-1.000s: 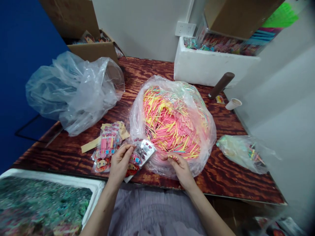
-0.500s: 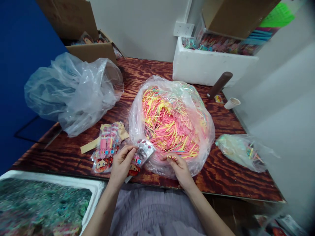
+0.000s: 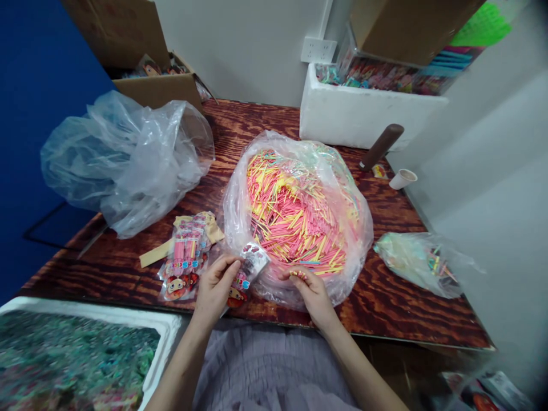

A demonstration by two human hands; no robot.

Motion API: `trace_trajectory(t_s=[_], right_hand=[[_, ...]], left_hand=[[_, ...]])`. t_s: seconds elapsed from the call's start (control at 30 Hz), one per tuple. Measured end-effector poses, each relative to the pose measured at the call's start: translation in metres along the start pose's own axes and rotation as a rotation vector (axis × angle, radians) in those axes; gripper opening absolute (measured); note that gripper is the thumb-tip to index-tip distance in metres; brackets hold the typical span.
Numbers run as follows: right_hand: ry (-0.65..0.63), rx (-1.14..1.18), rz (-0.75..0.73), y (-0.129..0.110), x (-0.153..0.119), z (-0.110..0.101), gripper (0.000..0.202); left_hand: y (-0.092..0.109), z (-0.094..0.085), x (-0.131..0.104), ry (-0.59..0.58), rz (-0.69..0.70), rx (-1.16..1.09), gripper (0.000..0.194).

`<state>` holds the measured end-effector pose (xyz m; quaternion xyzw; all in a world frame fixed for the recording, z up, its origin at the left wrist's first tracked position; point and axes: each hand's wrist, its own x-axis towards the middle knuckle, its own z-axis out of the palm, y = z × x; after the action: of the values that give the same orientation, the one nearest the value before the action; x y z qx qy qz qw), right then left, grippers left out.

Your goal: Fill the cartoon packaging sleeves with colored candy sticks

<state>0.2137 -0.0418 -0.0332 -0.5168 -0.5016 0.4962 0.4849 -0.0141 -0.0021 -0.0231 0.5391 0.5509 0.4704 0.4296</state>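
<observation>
My left hand [image 3: 217, 285] is closed in a pinch over a stack of printed plastic bags [image 3: 256, 260]. Whether its fingertips grip the top bag cannot be made out. A small bundle of thin pink and yellow sticks [image 3: 298, 275] is in my right hand [image 3: 314, 294], their ends showing between the curled fingers. That hand is at the near rim of a large clear plastic bag [image 3: 237, 200], full of loose pink and yellow sticks [image 3: 295, 220]. Left of my left hand lie filled bags [image 3: 182, 257] with a cartoon face, holding similar sticks.
A crumpled clear bag [image 3: 132, 165] and cardboard box [image 3: 156, 90] are at the back left. A white foam box [image 3: 368, 117], brown cylinder [image 3: 382, 147] and paper cup [image 3: 403, 179] stand at the back right. Right lies a small bag [image 3: 415, 260]; another foam box [image 3: 169, 325] is lower left.
My left hand has shifted slightly to the right over the printed bags, its fingers still pinched. My right hand stays almost in place with the sticks.
</observation>
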Motion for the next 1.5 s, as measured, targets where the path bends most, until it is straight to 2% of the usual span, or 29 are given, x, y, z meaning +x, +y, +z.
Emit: trace_trajectory(t_s=[0.13, 0.4, 0.63, 0.73, 0.83, 0.9, 1.0, 1.13, 1.27, 1.37, 1.5], right_hand=[[-0.009, 0.007, 0.010, 0.002, 0.000, 0.000, 0.016], [-0.008, 0.007, -0.005, 0.001, 0.002, -0.001, 0.015], [-0.032, 0.029, -0.058, -0.013, 0.015, -0.003, 0.016], [0.037, 0.057, -0.078, -0.022, 0.026, -0.017, 0.015], [0.155, 0.011, -0.056, -0.023, 0.033, -0.045, 0.018], [0.186, -0.095, -0.029, -0.019, 0.033, -0.065, 0.021], [0.107, -0.426, -0.034, -0.011, 0.027, -0.079, 0.019], [-0.039, -1.013, -0.167, -0.007, 0.021, -0.067, 0.020], [-0.190, -1.452, -0.189, -0.010, 0.026, -0.053, 0.024], [-0.250, -1.557, -0.216, -0.012, 0.030, -0.053, 0.021], [-0.285, -1.558, -0.300, -0.010, 0.031, -0.056, 0.019]], left_hand=[[0.002, 0.000, -0.002, -0.015, 0.009, -0.006, 0.017], [0.017, 0.007, -0.006, -0.100, 0.101, 0.007, 0.013], [0.029, 0.020, -0.007, -0.178, 0.175, 0.029, 0.013], [0.030, 0.020, -0.009, -0.187, 0.187, 0.032, 0.013], [0.026, 0.014, -0.010, -0.168, 0.178, 0.042, 0.013], [0.023, 0.009, -0.011, -0.148, 0.161, 0.046, 0.012], [0.019, 0.007, -0.010, -0.137, 0.141, 0.038, 0.012], [0.020, 0.013, -0.009, -0.179, 0.135, 0.025, 0.013], [0.023, 0.016, -0.010, -0.201, 0.144, 0.034, 0.014], [0.023, 0.013, -0.011, -0.181, 0.142, 0.047, 0.013], [0.022, 0.012, -0.012, -0.157, 0.138, 0.045, 0.013]])
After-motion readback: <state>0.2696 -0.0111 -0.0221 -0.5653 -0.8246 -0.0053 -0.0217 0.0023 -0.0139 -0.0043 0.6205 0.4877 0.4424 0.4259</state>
